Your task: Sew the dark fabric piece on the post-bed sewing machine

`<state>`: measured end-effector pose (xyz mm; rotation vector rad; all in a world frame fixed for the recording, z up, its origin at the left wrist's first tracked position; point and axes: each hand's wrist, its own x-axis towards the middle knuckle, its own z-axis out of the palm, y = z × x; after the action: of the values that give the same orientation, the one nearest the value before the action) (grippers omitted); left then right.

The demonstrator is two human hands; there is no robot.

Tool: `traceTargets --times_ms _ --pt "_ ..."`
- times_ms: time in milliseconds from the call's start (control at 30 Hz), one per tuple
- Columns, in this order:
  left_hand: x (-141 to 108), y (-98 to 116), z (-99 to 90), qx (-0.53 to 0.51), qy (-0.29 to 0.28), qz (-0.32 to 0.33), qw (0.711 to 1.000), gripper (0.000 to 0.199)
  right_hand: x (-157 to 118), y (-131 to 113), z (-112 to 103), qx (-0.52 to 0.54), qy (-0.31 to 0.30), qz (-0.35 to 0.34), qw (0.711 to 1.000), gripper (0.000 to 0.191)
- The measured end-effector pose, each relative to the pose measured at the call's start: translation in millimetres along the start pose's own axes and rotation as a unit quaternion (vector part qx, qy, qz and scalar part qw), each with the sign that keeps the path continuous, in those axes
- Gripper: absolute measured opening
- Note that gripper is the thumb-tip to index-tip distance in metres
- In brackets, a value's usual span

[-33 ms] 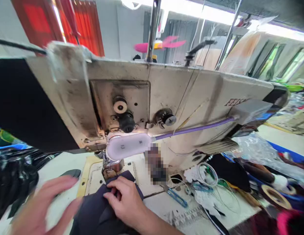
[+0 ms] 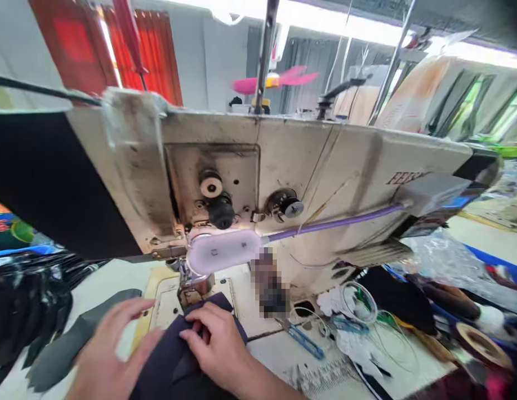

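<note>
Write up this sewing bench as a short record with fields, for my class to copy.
machine: stained, cream metal sewing machine
lamp: pale lilac oval lamp on purple cable
right hand: fingers on dark navy cloth
left hand: blurred, thumb and fingers apart, near that cloth
tool: blue-handled metal snips
far left: glossy black pieces

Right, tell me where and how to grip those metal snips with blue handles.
Probably best pinched across the blue handles, from above and the near right: they lie low on the white tabletop with their ends that way, while the metal blades point away.
</note>
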<state>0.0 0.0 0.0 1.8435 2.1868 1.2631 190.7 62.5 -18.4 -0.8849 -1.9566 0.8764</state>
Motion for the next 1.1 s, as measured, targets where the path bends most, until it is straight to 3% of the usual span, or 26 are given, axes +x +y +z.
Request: traceTargets --times_ms 133,267,433,500,567,667,767,867,967,1100 --pt "5 12 9.9 -0.030 -0.131 -0.044 0.990 0.029 0 2 -1 0.008 -0.004 -0.033 0.999 0.015" --pt "13 35 1.3 -0.104 -0.181 -0.082 0.974 0.020 1 15 2 0.017 0.046 -0.057 0.997 0.004" --pt "14 55 -12.1 -0.255 -0.247 -0.127 0.926 0.022 0 15 6 0.146 0.100 -0.017 0.984 0.016" --pt "12 58 -12.9 -0.259 -0.249 -0.119 0.926 0.021 -1 11 7 0.202 0.091 -0.008 0.975 0.015" --pt "10 58 -12.4 -0.224 -0.228 -0.087 0.944 0.019 -1 7 7 0.227 0.078 0.002 0.971 0.015" --pt "7 59 -11.6 -0.127 -0.125 0.002 0.984 0.019 0 5 4 0.243 0.072 0.030 0.967 0.016" --pt "5 60 -10.3 -0.039 -0.055 0.074 0.995 0.020 2 6 2 0.265 0.070 0.053 0.960 0.019" --pt "4 62 -6.4 -0.015 -0.077 0.101 0.992 0.021 3 7 0 0.275 0.049 0.058 0.959 0.022" --pt "6 65 -2.8 -0.043 -0.112 0.074 0.990 0.016 3 4 -3 0.281 0.045 0.067 0.956 0.025" --pt "9 70 -3.8 -0.107 -0.148 0.049 0.982 0.013 2 -4 -6 0.366 0.041 0.135 0.920 0.034"
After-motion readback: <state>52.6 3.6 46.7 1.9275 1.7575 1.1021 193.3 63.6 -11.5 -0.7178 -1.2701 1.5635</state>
